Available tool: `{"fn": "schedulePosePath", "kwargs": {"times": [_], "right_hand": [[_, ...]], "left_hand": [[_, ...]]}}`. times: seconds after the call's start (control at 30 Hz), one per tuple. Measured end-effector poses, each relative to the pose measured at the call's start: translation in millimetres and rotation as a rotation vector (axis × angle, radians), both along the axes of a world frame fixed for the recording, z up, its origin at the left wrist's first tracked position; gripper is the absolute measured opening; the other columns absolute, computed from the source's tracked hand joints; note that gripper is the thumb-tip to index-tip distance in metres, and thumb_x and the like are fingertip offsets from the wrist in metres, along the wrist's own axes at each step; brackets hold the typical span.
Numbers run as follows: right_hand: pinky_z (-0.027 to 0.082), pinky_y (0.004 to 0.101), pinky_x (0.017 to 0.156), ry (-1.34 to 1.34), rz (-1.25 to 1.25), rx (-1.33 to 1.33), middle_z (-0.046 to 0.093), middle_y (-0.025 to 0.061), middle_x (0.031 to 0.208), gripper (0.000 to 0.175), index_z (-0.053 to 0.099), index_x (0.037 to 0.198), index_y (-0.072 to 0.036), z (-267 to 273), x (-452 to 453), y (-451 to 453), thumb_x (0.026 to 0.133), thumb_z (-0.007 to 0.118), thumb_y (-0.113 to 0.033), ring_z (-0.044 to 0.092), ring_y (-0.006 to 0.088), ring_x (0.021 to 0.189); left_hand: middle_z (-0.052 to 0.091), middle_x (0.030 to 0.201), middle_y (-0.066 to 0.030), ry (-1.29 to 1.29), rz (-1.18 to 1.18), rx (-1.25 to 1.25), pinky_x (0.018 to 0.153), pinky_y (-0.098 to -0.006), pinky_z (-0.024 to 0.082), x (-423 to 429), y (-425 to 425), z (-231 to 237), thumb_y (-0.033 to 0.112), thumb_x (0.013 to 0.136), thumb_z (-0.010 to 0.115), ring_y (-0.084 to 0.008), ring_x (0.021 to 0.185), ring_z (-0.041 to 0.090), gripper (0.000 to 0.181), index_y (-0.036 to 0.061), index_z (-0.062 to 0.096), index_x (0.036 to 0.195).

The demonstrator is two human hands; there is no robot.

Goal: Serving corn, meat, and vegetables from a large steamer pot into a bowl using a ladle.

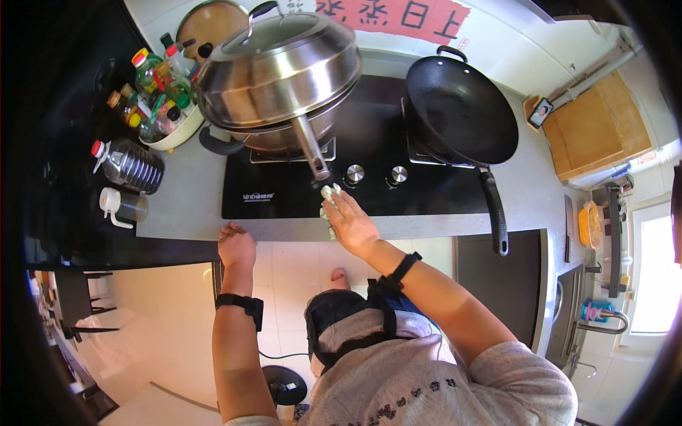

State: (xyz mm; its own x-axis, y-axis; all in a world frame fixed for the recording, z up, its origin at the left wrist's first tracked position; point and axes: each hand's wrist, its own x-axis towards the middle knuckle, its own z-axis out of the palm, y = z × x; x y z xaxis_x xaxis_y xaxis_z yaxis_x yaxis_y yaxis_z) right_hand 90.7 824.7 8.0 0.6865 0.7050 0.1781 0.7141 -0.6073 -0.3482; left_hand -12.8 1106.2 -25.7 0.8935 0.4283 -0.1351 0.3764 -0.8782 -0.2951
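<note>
My right hand (351, 222) presses a crumpled light cloth (330, 196) onto the front edge of the black glass gas hob (287, 191), just left of its two knobs. Above that hand, the steel handle of a large lidded steel pot (282, 74) points toward me; the pot stands on the left burner. On the right burner, a black wok (461, 109) is tilted, its long handle jutting past the counter's edge. My left hand (237, 245) rests at the counter's front edge near the hob's left corner, fingers curled; nothing shows in it.
Bottles fill a white basin (178, 136) at the left, with a large plastic bottle (133, 166) and a white-lidded jug (123, 206) nearer me. A phone (541, 113) leans by wooden boards (599, 128) at the right. A knife (568, 229) lies near the sink.
</note>
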Motion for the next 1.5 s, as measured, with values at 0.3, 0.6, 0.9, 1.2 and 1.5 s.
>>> {"fn": "schedulePosePath", "kwargs": {"times": [0.3,0.6,0.9,1.2,1.5], "right_hand": [[0.029,0.0390,0.108,-0.137,0.139,0.063,0.042,0.0178,0.132,0.057,0.047,0.125,0.000,-13,15,103,0.071,0.062,-0.008,0.035,0.0351,0.127],[0.024,0.0427,0.110,-0.062,0.168,0.041,0.038,0.0162,0.137,0.045,0.043,0.129,-0.002,-19,18,191,0.085,0.046,-0.012,0.029,0.0347,0.131],[0.022,0.0410,0.111,-0.023,0.376,0.010,0.037,0.0133,0.138,0.048,0.042,0.130,-0.003,-8,12,242,0.085,0.050,-0.017,0.027,0.0328,0.132],[0.028,0.0377,0.109,0.009,0.364,0.108,0.044,0.0084,0.133,0.041,0.051,0.123,-0.011,-16,-2,170,0.083,0.053,-0.015,0.034,0.0268,0.130],[0.031,0.0396,0.108,-0.089,0.075,0.121,0.047,0.0104,0.133,0.046,0.054,0.122,-0.010,-15,4,-7,0.076,0.057,-0.009,0.040,0.0285,0.126]], "left_hand": [[0.056,0.115,-0.0290,-0.078,-0.135,0.019,0.074,-0.0344,0.054,-17,8,9,0.045,0.072,0.068,-0.0335,0.107,0.059,0.078,-0.0059,0.046,0.127],[0.055,0.115,-0.0304,-0.164,-0.112,-0.051,0.073,-0.0372,0.055,-18,6,13,0.041,0.068,0.072,-0.0366,0.106,0.058,0.073,-0.0056,0.050,0.120],[0.054,0.120,-0.0269,-0.174,-0.111,-0.037,0.075,-0.0396,0.054,-20,8,8,0.040,0.070,0.071,-0.0355,0.111,0.055,0.071,-0.0015,0.049,0.123],[0.057,0.118,-0.0207,-0.188,-0.148,-0.162,0.075,-0.0360,0.054,-13,11,21,0.042,0.067,0.074,-0.0290,0.108,0.058,0.070,0.0008,0.051,0.120],[0.053,0.125,-0.0228,-0.023,-0.056,-0.098,0.084,-0.0340,0.051,-12,20,24,0.050,0.069,0.070,-0.0292,0.114,0.054,0.077,0.0012,0.049,0.126]]}}
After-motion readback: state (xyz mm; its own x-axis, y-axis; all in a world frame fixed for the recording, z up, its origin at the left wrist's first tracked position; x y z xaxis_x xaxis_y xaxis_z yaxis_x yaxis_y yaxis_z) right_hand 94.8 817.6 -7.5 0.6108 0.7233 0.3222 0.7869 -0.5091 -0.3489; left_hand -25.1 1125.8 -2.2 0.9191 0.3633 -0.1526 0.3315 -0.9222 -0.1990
